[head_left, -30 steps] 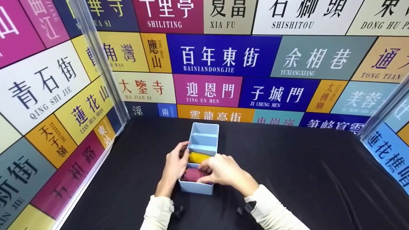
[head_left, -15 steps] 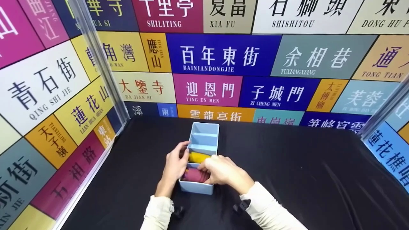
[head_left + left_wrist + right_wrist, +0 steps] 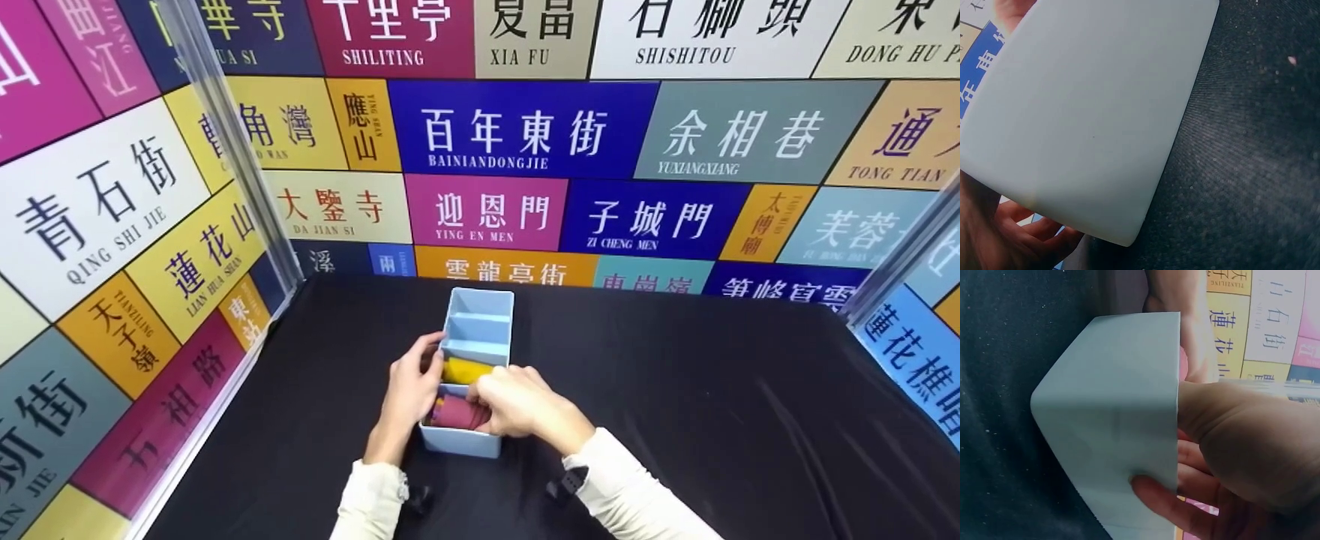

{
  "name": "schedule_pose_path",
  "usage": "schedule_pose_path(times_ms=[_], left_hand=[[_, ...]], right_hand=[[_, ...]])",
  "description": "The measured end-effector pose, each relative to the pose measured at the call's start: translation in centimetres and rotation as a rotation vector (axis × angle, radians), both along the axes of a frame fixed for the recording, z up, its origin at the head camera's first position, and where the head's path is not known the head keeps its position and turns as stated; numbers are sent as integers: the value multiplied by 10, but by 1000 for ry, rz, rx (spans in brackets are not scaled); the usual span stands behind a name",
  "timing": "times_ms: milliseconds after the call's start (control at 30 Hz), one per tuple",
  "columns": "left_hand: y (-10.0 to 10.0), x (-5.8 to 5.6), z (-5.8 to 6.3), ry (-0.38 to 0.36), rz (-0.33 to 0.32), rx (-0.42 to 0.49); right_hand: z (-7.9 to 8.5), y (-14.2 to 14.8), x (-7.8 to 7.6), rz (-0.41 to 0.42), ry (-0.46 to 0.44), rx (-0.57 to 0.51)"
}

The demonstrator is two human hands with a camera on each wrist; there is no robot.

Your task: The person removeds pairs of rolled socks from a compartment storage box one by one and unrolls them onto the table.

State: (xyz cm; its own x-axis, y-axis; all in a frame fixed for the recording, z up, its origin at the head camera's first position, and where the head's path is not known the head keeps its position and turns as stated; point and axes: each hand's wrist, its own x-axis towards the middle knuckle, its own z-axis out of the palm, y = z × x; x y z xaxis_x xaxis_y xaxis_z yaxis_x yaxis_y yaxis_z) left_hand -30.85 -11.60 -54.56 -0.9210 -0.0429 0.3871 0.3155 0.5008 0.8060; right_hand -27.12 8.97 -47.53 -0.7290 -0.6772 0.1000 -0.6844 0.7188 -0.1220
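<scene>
A light blue divided box [image 3: 461, 442] lies lengthwise on the black cloth in the head view. In its front compartment is a dark pink roll of cloth [image 3: 456, 412]; a yellow roll [image 3: 466, 370] fills the one behind. My left hand [image 3: 411, 382] grips the box's left wall near the yellow roll. My right hand [image 3: 521, 401] reaches over the right rim and pinches the right end of the pink roll. In the right wrist view its thumb dips inside the box, while one finger [image 3: 1165, 500] lies against the outer wall. The fingertips inside are hidden.
Two rear compartments [image 3: 480, 330] of the box show bare floors. Black cloth [image 3: 675, 390] covers the table around it. Panels [image 3: 525, 127] printed with Chinese characters stand behind and at both sides, with clear plastic edging at the corners.
My right hand has shifted slightly, its thumb moving from the pink roll's front to its right end. The roll's left end shows more. My left hand and the box stay put.
</scene>
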Motion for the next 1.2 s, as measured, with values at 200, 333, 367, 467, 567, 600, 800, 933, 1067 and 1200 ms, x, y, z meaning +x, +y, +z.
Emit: schedule_pose_path(times_ms=[200,333,367,467,567,600,800,933,1067,1200], left_hand=[[-1,1,0,-11,1,2],[-2,0,-2,-12,7,1],[-2,0,-3,-12,7,2],[-2,-2,-5,-16,1,8],[-1,-3,-5,-25,-7,25],[-2,-4,-5,-31,-9,34],[-3,-4,-4,-42,-11,79],[-4,-4,-4,-33,-11,86],[-3,-4,-6,-39,-18,95],[-3,-5,-8,-35,-20,102]], right_hand=[[-2,3,2,-3,-30,-54],[-3,2,3,-3,-39,-68],[-3,3,3,-4,-40,-70],[-3,4,4,-8,-35,-71],[-2,5,6,-16,-28,-71],[-1,6,7,-18,-25,-72],[3,9,10,-29,-21,-118],[2,12,11,-33,-30,-148],[2,14,12,-57,-46,-186],[3,18,12,-75,-69,-231]])
